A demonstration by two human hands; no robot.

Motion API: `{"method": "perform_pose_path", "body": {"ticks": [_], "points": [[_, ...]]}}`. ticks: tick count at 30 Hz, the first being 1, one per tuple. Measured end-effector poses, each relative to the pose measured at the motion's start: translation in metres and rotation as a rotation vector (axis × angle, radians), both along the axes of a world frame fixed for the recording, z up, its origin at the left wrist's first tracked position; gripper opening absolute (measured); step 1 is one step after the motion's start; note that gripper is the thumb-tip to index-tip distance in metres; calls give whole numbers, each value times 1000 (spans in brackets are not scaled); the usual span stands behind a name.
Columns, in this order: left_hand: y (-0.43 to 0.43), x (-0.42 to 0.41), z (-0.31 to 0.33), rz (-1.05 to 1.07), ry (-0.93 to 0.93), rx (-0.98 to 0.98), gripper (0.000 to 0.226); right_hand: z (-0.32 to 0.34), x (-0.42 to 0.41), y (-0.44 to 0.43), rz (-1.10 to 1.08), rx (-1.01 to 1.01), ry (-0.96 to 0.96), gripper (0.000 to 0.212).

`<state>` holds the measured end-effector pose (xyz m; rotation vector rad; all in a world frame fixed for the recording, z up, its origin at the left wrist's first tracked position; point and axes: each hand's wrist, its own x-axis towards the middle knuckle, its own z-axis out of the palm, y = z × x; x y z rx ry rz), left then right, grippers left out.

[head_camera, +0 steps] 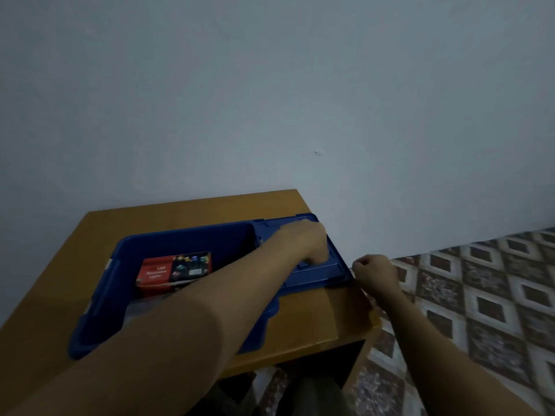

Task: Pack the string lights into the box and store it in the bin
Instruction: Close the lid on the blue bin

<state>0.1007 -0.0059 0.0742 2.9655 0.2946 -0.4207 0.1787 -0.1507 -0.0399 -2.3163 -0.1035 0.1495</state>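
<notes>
The open bin (pixel 99 298) lies left of both my hands, the box (pixel 168 271) flat inside it, long axis left-right. The lid (pixel 312 273) lies beside the bin, under my left hand (pixel 306 244), whose fingers curl onto it. My right hand (pixel 374 273) is curled at the lid's right corner; I cannot tell if it grips. The lid must travel left, I judge.

Red box (pixel 174 273) lies in blue bin (pixel 180 240) on table (pixel 315 319) | my left hand (pixel 306 244) grips lid (pixel 315 274) beside bin | my right hand (pixel 375 271), curled, at lid's right corner, grip unclear
</notes>
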Motion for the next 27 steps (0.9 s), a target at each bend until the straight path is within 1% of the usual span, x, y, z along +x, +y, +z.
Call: {"method": "perform_pose_path", "body": {"ticks": [3, 5, 7, 9, 11, 12, 14, 16, 17, 18, 21, 22, 23, 25, 26, 27], "points": [[-8, 14, -12, -4, 184, 95, 26, -10, 10, 1, 25, -37, 42, 18], [-9, 19, -22, 3, 276, 100, 28, -12, 12, 3, 54, -84, 19, 15], [-8, 23, -33, 13, 350, 66, 30, -15, 17, 4, 90, -145, -27, 11], [-6, 23, -40, 17, 361, 24, 31, -18, 20, 6, 117, -200, -53, 14], [-5, 22, -41, 19, 354, -10, 32, -21, 23, 8, 130, -241, -74, 28], [-6, 21, -40, 19, 349, -31, 33, -21, 23, 9, 135, -252, -85, 33], [-6, 19, -36, 29, 326, -91, 33, -20, 22, 11, 125, -236, -104, 36], [-5, 19, -32, 74, 273, -202, 34, -14, 19, 13, 103, -177, -94, 34], [-3, 20, -31, 102, 230, -263, 35, -8, 16, 14, 85, -110, -66, 32], [-2, 20, -27, 141, 182, -320, 37, 0, 12, 14, 65, 10, -22, 27], [2, 17, -19, 293, 8, -545, 36, 33, -3, 14, 11, 552, 228, 10], [3, 14, -14, 366, -54, -622, 31, 47, -8, 15, 19, 660, 284, 7], [4, 12, -10, 420, -114, -694, 26, 60, -13, 15, 48, 698, 299, 7], [6, 5, 2, 509, -178, -850, 18, 86, -22, 20, 132, 649, 212, 10], [7, 1, 9, 549, -199, -945, 26, 98, -27, 23, 166, 581, 119, 12], [9, -3, 17, 582, -227, -1042, 40, 110, -32, 25, 201, 505, 10, 13]]}}
